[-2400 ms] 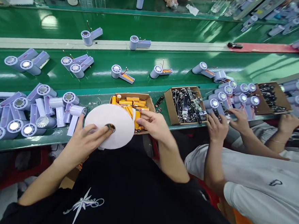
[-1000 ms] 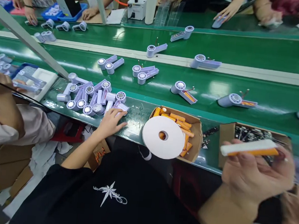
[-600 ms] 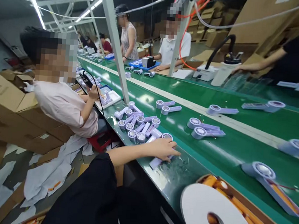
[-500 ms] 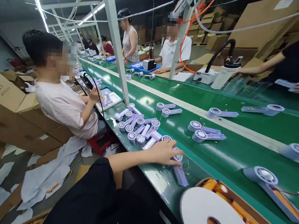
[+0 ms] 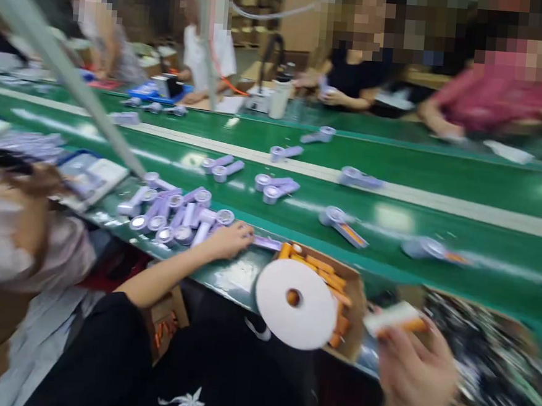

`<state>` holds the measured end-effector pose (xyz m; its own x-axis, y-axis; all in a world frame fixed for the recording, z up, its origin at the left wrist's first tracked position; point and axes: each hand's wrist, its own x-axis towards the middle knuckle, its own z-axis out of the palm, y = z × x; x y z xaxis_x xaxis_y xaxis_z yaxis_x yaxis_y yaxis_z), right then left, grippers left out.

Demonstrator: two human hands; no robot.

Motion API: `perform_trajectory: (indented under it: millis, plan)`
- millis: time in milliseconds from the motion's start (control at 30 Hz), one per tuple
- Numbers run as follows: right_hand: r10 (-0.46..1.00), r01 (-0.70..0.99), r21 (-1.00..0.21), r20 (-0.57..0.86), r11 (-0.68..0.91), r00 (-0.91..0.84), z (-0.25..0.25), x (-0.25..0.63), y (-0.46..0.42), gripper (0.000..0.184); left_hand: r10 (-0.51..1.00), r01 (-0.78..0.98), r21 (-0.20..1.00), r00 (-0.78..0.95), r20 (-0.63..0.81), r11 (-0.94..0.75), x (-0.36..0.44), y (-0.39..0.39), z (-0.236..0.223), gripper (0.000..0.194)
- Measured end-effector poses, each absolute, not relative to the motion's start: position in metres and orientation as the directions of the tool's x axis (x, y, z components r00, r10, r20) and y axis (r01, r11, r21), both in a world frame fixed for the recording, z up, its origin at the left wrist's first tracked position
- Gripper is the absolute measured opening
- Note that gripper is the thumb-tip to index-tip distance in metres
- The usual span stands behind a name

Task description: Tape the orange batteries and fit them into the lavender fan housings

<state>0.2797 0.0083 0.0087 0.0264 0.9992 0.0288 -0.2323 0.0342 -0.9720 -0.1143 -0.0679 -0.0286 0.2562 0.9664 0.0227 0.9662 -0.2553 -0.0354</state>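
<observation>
My left hand (image 5: 232,240) lies at the near edge of the line, its fingers curled over a light-purple handheld fan body whose handle (image 5: 268,243) sticks out to the right. Left of it is a heap of similar purple fan bodies (image 5: 175,212). In my right hand (image 5: 417,368), at the lower right, is an orange battery (image 5: 413,325) with a white piece (image 5: 391,318) along it, pinched between fingers and thumb. Motion blurs that piece, so I cannot tell what it is. A white reel (image 5: 274,296) rests against a carton (image 5: 358,283) of orange batteries (image 5: 319,268).
A green conveyor belt (image 5: 390,220) carries spaced purple fans, some with orange inside. Right of the carton lies a box of tangled wires (image 5: 484,341). A slanted metal post (image 5: 75,78) stands at left. Co-workers sit beside me at left and across the belt.
The view has swung right, bringing my right hand with the orange battery and the box of wires into sight. My left hand stays at the same fan beside the heap.
</observation>
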Motion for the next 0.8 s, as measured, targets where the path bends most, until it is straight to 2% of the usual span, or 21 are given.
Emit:
perform_trajectory:
  millis: [67, 133, 267, 367, 500, 633, 800]
  plan:
    - [0.996, -0.245, -0.967, 0.048, 0.064, 0.072, 0.001, 0.281, 0.015, 0.069, 0.967, 0.966, -0.03, 0.255, -0.024, -0.256, -0.126, -0.021, -0.02, 0.051]
    - [0.995, -0.248, -0.964, 0.095, 0.094, 0.007, 0.002, 0.271, 0.028, 0.067, 0.962, 0.964, 0.029, 0.265, -0.06, -0.264, -0.134, 0.029, -0.016, 0.054]
    - [0.967, -0.207, -0.964, 0.201, 0.168, -0.154, 0.013, 0.237, 0.063, 0.06, 0.948, 0.945, 0.162, 0.303, -0.099, -0.285, -0.137, 0.106, -0.022, 0.032]
    - [0.931, -0.142, -0.968, 0.238, 0.205, -0.278, 0.012, 0.209, 0.102, 0.058, 0.931, 0.913, 0.262, 0.349, -0.109, -0.312, -0.139, 0.133, -0.037, 0.015]
    - [0.829, 0.089, -0.943, 0.235, 0.321, -0.507, -0.009, 0.162, 0.16, 0.049, 0.944, 0.875, 0.388, 0.329, -0.036, -0.29, -0.138, 0.131, -0.059, 0.027]
    - [0.686, 0.326, -0.809, 0.125, 0.488, -0.717, -0.032, 0.122, 0.195, 0.041, 0.969, 0.86, 0.452, 0.245, 0.044, -0.238, -0.124, 0.125, -0.074, 0.039]
    - [0.623, 0.527, -0.517, 0.017, 0.675, -0.782, -0.033, 0.129, 0.201, 0.038, 0.969, 0.851, 0.466, 0.239, 0.068, -0.243, -0.096, 0.127, -0.066, 0.034]
